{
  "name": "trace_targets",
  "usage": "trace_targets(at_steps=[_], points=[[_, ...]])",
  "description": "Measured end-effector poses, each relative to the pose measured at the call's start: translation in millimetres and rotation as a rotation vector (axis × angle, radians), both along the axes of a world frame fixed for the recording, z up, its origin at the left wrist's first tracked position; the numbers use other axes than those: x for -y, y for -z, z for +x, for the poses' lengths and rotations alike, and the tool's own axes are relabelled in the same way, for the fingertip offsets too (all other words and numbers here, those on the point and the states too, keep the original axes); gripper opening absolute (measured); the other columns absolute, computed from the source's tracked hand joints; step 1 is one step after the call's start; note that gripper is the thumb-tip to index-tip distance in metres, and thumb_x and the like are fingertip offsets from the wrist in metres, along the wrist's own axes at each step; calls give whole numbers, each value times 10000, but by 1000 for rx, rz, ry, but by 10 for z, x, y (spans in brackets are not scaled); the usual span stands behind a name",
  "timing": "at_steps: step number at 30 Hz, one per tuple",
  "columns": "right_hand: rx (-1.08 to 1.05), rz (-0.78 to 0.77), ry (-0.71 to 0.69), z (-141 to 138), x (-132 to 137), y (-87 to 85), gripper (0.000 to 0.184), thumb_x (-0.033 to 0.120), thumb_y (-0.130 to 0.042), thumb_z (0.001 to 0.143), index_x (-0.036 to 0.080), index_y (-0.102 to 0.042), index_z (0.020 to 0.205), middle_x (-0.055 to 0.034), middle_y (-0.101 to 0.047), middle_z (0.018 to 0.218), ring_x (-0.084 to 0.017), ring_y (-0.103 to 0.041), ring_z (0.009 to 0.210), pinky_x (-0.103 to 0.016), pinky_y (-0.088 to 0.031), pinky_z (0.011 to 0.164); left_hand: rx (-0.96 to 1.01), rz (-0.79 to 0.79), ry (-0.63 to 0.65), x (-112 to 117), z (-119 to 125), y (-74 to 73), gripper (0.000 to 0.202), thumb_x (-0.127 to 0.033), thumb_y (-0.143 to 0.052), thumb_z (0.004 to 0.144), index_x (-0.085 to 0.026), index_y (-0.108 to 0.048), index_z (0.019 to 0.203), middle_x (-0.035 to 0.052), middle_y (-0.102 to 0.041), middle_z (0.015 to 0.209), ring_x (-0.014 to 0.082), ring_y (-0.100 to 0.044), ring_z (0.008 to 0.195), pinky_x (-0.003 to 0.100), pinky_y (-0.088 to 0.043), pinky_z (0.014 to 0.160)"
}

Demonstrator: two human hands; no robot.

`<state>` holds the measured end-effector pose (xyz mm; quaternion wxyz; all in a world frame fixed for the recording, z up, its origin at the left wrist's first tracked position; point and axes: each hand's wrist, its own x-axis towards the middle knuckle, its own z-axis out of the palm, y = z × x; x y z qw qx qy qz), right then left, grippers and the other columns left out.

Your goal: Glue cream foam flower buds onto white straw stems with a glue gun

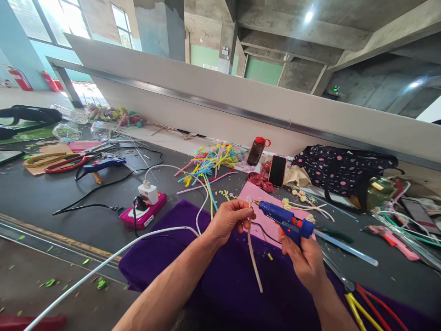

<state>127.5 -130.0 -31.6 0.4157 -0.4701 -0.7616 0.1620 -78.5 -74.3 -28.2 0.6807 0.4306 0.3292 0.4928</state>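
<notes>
My left hand is closed in a pinch on the upper end of a thin cream stick that hangs down over the purple cloth. My right hand grips a blue hot glue gun. Its nozzle points left, right at the stick's top near my left fingertips. A clear glue stick juts from the gun's back to the right. A pink sheet lies under the gun.
A pink power strip with white charger and cables lies to the left. Colourful stick flowers, a brown bottle, a phone and a dotted bag sit behind. Scissors and another glue gun lie far left.
</notes>
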Motion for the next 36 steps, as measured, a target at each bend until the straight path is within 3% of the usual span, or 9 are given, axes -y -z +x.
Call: trace_targets(at_steps=[7, 17, 30, 36], points=[[14, 36, 15, 5, 4, 12, 196, 306, -465, 858, 174, -589, 933, -36, -623, 707, -193, -596, 669, -284, -465, 598, 4, 1, -15, 8, -6, -16, 221, -319, -680, 665, -124, -580, 699, 40, -650, 687, 38, -508, 414, 126, -331, 344], [-1, 5, 25, -3, -6, -6, 210, 321, -436, 871, 171, -555, 785, -5, -537, 593, -161, -534, 569, -290, -425, 593, -16, 7, -13, 1, 6, 3, 228, -320, -692, 652, -124, -588, 706, 41, -657, 679, 40, -517, 409, 129, -337, 347], [2, 6, -11, -12, 6, -11, 176, 302, -438, 859, 173, -557, 871, -30, -583, 694, -177, -555, 645, -289, -428, 601, 6, 27, -15, 0, -6, 0, 211, -312, -660, 697, -120, -574, 717, 38, -642, 689, 39, -508, 420, 127, -337, 345], [-40, -27, -5, -9, 6, -12, 174, 304, -443, 864, 172, -555, 842, -9, -538, 624, -162, -527, 590, -290, -424, 599, 11, 21, -12, 1, 2, -6, 203, -302, -652, 709, -117, -569, 691, 30, -639, 673, 32, -495, 408, 124, -317, 335]])
